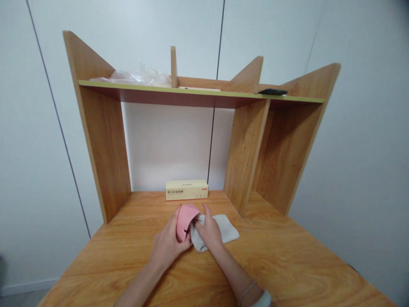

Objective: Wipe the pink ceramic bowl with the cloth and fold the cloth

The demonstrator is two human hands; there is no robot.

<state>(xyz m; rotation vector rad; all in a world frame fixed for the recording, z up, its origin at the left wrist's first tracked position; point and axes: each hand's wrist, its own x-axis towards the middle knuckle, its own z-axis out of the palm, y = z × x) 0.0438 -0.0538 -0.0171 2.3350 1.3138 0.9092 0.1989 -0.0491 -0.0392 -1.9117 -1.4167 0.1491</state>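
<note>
One vessel: pink, tilted, over the desk, mouth toward the right hand.
Left hand: gripping the vessel from its left side.
Right hand: closed on the cloth at the vessel's mouth, fingertips hidden.
Cloth: pale grey, loose end lying on the desk.
Box: behind the vessel, apart from both hands.
Shelf: above, bearing clear plastic.

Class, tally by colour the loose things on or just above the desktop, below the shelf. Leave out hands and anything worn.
Pink: 1 (container)
Grey: 1 (cloth)
Cream: 1 (cling film box)
Total: 3
</note>
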